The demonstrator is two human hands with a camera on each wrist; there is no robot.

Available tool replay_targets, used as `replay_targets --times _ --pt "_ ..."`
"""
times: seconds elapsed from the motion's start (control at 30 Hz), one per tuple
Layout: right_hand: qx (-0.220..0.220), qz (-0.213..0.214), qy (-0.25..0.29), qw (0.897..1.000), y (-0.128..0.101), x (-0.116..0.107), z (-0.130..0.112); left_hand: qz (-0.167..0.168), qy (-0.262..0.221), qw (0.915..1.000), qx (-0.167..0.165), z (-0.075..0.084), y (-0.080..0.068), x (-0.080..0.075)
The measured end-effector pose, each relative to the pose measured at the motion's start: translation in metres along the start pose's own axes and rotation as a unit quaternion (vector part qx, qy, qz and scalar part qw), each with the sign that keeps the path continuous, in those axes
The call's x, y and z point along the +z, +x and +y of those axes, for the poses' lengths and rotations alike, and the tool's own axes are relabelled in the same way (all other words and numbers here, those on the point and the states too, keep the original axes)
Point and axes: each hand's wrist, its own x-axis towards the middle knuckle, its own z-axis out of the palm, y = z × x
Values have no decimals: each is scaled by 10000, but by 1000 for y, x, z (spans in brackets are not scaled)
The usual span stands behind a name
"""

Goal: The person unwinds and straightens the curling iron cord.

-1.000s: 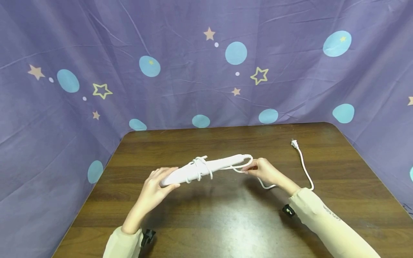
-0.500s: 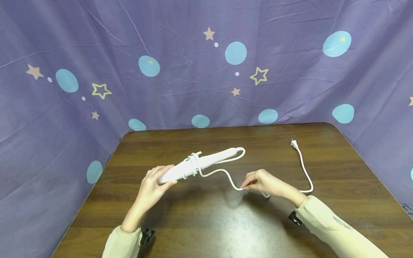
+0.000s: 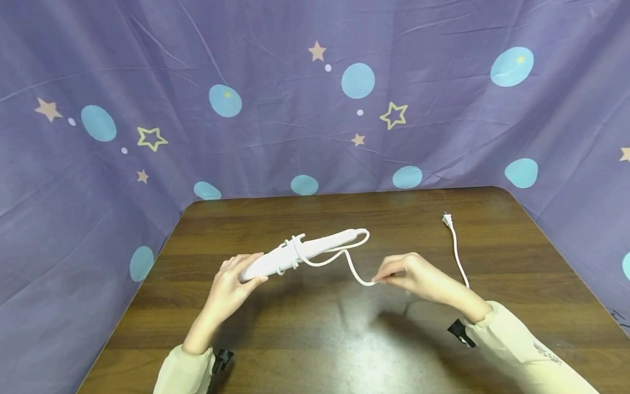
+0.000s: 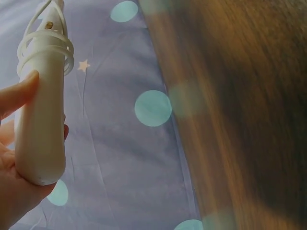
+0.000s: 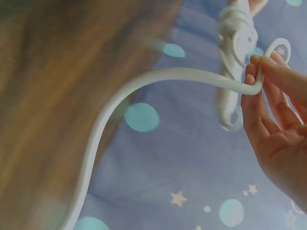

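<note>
My left hand (image 3: 231, 287) grips the wide, rounded end of a long white hand-held appliance (image 3: 332, 242), tilted with its narrow end up to the right. Several turns of its white power cord (image 3: 352, 267) wrap around the middle, and a loop comes from the narrow tip. In the left wrist view a small brownish spot shows on the appliance (image 4: 42, 120) above the wraps. My right hand (image 3: 413, 278) pinches the cord between thumb and fingertips, right of the appliance. The right wrist view shows the cord (image 5: 168, 74) bending at the fingertips and running down leftward.
The two-prong plug (image 3: 447, 220) lies at the back right of the brown wooden table (image 3: 236, 219), its length of cord running toward the right forearm. A purple curtain (image 3: 275, 98) with stars and dots hangs behind and beside the table.
My right hand has drawn the cord down and away from the appliance's narrow end, then slightly right and up. The left hand keeps its grip; the narrow end has shifted a little left.
</note>
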Motion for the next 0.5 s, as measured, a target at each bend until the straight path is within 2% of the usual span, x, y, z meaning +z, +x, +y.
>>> replay_targets --times 0.23,0.3,0.5 --pt "-68 764 -306 9966 11 -19 -3 -101 15 9999 49 -3 -2 1" --pt "-15 926 -395 9949 17 -24 -9 -140 10 9999 53 -3 -3 1" --pt "305 1231 -581 9902 24 -34 1 -326 18 9994 67 -2 -4 1"
